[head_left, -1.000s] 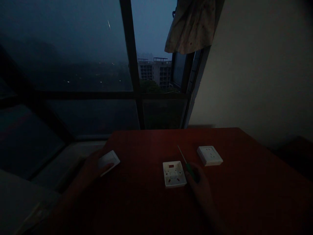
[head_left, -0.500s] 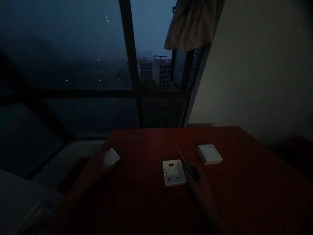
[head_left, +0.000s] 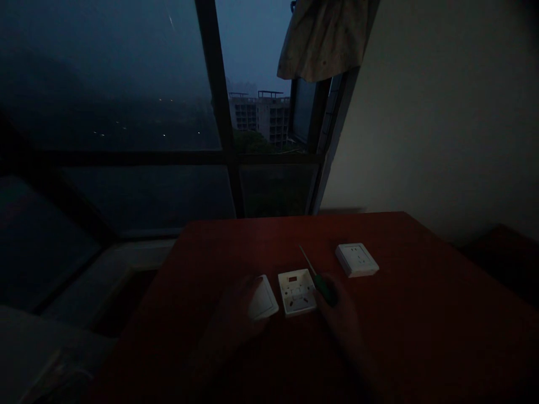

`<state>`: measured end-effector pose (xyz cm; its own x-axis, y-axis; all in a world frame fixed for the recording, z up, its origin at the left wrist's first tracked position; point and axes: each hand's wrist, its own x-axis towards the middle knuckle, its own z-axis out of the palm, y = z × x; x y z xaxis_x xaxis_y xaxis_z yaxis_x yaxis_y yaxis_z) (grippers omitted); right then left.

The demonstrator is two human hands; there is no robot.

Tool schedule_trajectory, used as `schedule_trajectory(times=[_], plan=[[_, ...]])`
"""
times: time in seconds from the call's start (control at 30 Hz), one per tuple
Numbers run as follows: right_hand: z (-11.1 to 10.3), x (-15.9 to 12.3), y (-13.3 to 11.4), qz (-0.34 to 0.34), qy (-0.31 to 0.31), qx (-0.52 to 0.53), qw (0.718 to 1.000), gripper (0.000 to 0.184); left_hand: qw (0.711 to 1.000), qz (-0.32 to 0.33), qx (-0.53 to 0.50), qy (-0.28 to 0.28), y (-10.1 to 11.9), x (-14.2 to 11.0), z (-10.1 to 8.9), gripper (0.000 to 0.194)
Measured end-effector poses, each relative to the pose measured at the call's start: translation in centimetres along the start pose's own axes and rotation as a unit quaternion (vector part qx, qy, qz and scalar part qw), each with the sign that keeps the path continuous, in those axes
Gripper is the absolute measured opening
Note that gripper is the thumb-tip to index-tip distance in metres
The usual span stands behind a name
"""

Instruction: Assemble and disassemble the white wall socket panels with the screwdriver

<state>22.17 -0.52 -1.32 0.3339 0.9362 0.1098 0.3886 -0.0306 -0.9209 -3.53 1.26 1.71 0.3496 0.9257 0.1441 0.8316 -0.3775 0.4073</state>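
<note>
In dim light, my left hand (head_left: 241, 308) grips a white switch plate (head_left: 264, 298) by its left side, close to the left of an open white wall box (head_left: 297, 293). The box lies on the table with its hollow side up, showing slots and holes in its floor. My right hand (head_left: 339, 311) is closed round the green handle of a screwdriver (head_left: 323, 288), at the box's right edge. The screwdriver's thin shaft points up and away to the left, beyond the box's far corner. Shadow hides parts of both hands.
A white socket (head_left: 357, 260) on its box sits on the reddish table (head_left: 252, 241), right of the screwdriver. Dark-framed windows (head_left: 168, 160) stand behind the table, with a hanging cloth (head_left: 324, 42) at the upper right. A pale wall (head_left: 433, 123) rises on the right.
My left hand has carried the switch plate rightward from the table's left side to beside the wall box. My right hand still holds the screwdriver by the box. The view has shifted slightly.
</note>
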Motion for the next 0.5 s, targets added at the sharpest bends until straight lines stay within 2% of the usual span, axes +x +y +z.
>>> schedule_trajectory(times=[0.17,0.33,0.43,0.5], plan=[[-0.3,0.0,-0.1,-0.008,0.002,-0.010,1.000,0.041,1.000,-0.018,0.003,-0.020,0.8,-0.2,0.8,0.076],[-0.8,-0.5,-0.6,-0.013,0.037,-0.019,0.999,0.041,0.999,-0.017,0.013,-0.036,1.3,-0.3,1.0,0.077],[-1.4,-1.7,-1.4,-0.057,0.027,-0.065,0.996,0.039,0.999,-0.026,0.016,-0.033,1.8,-0.2,1.3,0.075],[-1.9,-3.1,-1.9,-0.096,-0.007,-0.106,0.990,0.035,1.000,-0.022,0.010,-0.020,2.0,-0.1,1.4,0.074]])
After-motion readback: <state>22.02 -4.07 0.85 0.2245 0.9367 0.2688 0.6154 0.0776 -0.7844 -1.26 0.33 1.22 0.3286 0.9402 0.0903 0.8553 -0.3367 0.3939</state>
